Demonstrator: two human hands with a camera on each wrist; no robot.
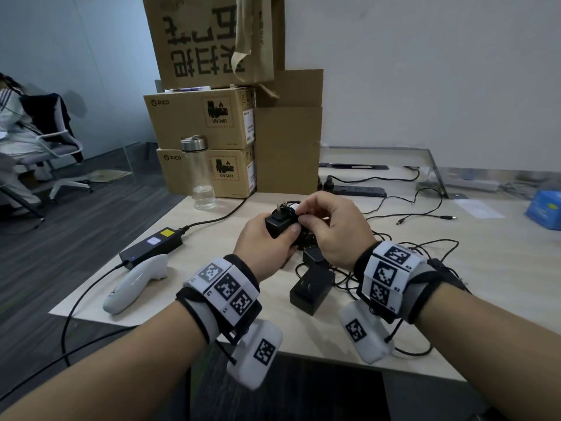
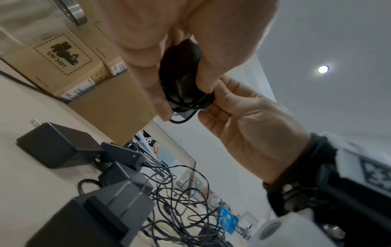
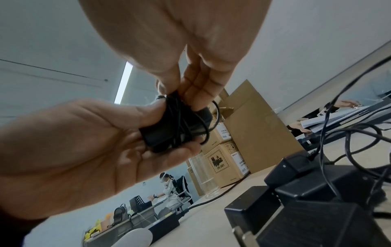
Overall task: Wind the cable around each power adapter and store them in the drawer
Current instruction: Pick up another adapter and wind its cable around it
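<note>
Adapter (image 1: 280,223) with cable (image 3: 182,127) wound around sits gripped in left hand (image 1: 267,243); right hand (image 1: 329,226) pinches cable, above table (image 1: 455,268).

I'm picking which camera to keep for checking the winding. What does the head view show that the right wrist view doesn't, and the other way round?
Only the head view shows the backs of both hands, the plug prongs on the held adapter, the white controller and the power strip. Only the right wrist view shows the left palm and the cable looped around the adapter's body. Both show the left hand gripping the adapter, the right hand pinching cable at it, and spare adapters lying on the desk.
</note>
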